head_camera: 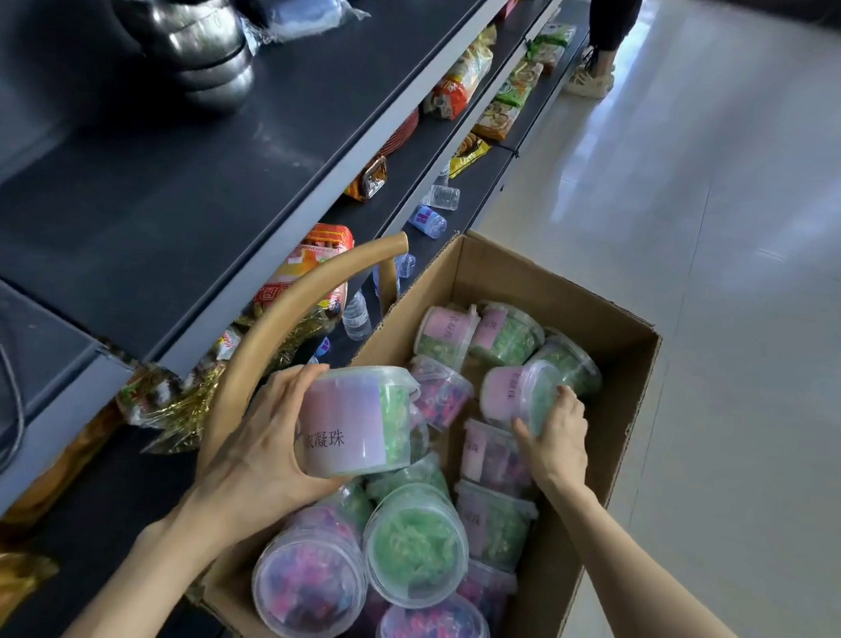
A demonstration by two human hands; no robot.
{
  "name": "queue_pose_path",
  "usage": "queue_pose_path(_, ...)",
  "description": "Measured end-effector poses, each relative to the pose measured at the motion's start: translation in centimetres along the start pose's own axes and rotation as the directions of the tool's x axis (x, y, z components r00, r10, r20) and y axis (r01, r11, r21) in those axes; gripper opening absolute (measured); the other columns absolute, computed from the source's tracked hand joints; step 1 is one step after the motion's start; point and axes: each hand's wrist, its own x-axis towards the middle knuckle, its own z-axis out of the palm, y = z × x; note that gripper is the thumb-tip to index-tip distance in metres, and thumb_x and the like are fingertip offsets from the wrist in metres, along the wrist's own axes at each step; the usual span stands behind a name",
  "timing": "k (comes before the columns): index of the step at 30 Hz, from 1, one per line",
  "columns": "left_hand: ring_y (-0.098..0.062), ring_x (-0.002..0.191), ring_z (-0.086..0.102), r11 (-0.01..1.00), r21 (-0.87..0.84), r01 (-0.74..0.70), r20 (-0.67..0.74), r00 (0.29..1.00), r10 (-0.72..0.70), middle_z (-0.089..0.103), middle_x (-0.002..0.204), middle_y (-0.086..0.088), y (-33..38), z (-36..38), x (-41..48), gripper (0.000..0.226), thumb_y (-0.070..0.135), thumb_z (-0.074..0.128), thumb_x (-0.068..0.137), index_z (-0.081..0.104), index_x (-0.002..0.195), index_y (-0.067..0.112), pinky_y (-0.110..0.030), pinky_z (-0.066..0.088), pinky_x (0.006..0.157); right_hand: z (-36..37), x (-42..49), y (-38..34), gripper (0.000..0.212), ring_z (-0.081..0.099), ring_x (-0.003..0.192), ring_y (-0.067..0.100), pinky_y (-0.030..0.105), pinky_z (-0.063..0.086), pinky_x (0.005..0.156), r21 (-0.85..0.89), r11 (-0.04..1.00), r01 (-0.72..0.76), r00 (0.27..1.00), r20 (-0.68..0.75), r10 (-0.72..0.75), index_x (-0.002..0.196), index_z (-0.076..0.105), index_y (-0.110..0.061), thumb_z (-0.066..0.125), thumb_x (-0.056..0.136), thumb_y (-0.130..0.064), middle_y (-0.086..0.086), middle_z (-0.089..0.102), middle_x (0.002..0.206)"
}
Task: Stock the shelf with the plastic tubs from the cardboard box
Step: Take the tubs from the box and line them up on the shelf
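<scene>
An open cardboard box (605,313) stands on the floor beside the dark shelf (177,184). It holds several clear plastic tubs with pink labels, filled with green or purple-pink beads. My left hand (258,437) grips a green-filled tub (360,422) lifted above the box's left edge. My right hand (555,435) is wrapped around a second pink-labelled tub (518,394) lying on its side among the others in the box. Another green tub (416,545) and a purple one (309,589) lie near the box's front.
Stacked steel bowls (189,33) sit on the top shelf. Lower shelves hold snack packets (457,85), water bottles (434,209) and gold tinsel (191,391). The box's curled flap (277,322) arcs over the shelf edge. A person's foot (591,75) stands far down the aisle on glossy floor.
</scene>
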Motion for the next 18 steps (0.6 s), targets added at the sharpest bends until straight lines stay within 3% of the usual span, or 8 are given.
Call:
queue_pose_path(2,-0.008,0.127,0.033,1.000,0.025,-0.020,-0.030,0.999,0.020,0.029,0.132,0.024,0.1,-1.0,-0.7,0.105,0.064,0.072,0.051,0.026,0.139,0.031,-0.037,0.044,0.098,0.2,0.4,-0.3,0.074,0.036,0.131,0.031,0.041,0.037,0.100,-0.002,0.999,-0.047,0.995,0.089,0.047,0.146,0.019,-0.007,0.060,0.089,-0.032,0.014,0.031,0.148)
queue_pose_path(3,-0.005,0.126,0.032,0.999,0.024,-0.022,-0.038,0.999,0.023,0.027,0.129,0.030,0.3,-1.5,-1.0,0.103,0.065,0.072,0.050,0.026,0.137,0.036,-0.023,0.039,0.100,0.5,0.3,-0.4,0.072,0.034,0.134,0.029,0.040,0.034,0.103,-0.004,0.999,-0.050,0.991,0.126,0.050,0.147,0.017,-0.009,0.055,0.091,-0.032,0.013,0.029,0.150)
queue_pose_path(5,0.014,0.116,0.029,1.000,-0.017,0.000,-0.033,0.999,0.000,0.024,0.125,0.036,0.6,-2.3,-1.9,0.103,0.061,0.080,0.047,0.022,0.130,0.043,0.003,0.029,0.086,0.9,0.1,-0.4,0.067,0.034,0.134,0.029,0.039,0.034,0.102,-0.011,0.999,-0.046,0.986,0.157,0.047,0.148,0.014,-0.013,0.049,0.095,-0.033,0.012,0.030,0.150)
queue_pose_path(6,0.022,0.112,0.027,0.999,-0.038,0.012,-0.024,1.000,-0.013,0.023,0.124,0.036,0.5,-2.5,-2.3,0.103,0.055,0.084,0.047,0.022,0.128,0.044,0.008,0.026,0.080,1.0,-0.1,-0.4,0.065,0.038,0.131,0.031,0.040,0.037,0.099,-0.006,0.999,-0.045,0.987,0.157,0.045,0.149,0.014,-0.015,0.047,0.096,-0.033,0.013,0.034,0.148)
queue_pose_path(8,0.027,0.110,0.025,0.999,-0.040,0.027,0.002,1.000,-0.027,0.020,0.123,0.042,-0.3,-2.7,-3.1,0.103,0.054,0.085,0.048,0.020,0.128,0.046,0.008,0.028,0.077,1.1,-0.4,-0.5,0.061,0.042,0.127,0.034,0.043,0.039,0.096,0.031,0.999,-0.034,0.991,0.130,0.030,0.148,0.016,-0.018,0.045,0.097,-0.032,0.014,0.038,0.146)
queue_pose_path(13,0.013,0.112,0.029,0.998,-0.011,0.061,0.026,0.998,-0.061,0.017,0.124,0.045,-1.4,-3.0,-4.3,0.097,0.068,0.068,0.046,0.017,0.128,0.054,0.003,0.032,0.080,-0.1,0.5,-0.8,0.045,0.047,0.121,0.035,0.045,0.040,0.094,0.116,0.993,-0.021,0.998,-0.056,0.028,0.141,0.031,-0.015,0.038,0.099,-0.030,0.016,0.045,0.139)
queue_pose_path(16,0.026,0.111,0.025,0.998,-0.036,0.059,0.027,0.998,-0.058,0.015,0.124,0.048,-1.2,-3.1,-4.4,0.097,0.069,0.067,0.046,0.015,0.127,0.057,0.009,0.027,0.079,-1.8,1.8,-1.2,0.038,0.049,0.117,0.037,0.045,0.041,0.092,0.158,0.987,-0.012,0.999,-0.045,0.019,0.133,0.038,-0.011,0.037,0.100,-0.029,0.018,0.049,0.133)
queue_pose_path(18,0.024,0.110,0.027,0.997,-0.037,0.066,0.023,0.998,-0.065,0.015,0.125,0.046,-0.9,-3.2,-4.4,0.098,0.070,0.066,0.045,0.017,0.128,0.052,0.006,0.030,0.079,-2.5,2.3,-1.1,0.034,0.048,0.118,0.038,0.048,0.040,0.094,0.124,0.992,0.021,1.000,-0.009,-0.020,0.131,0.040,-0.010,0.039,0.100,-0.022,0.019,0.049,0.132)
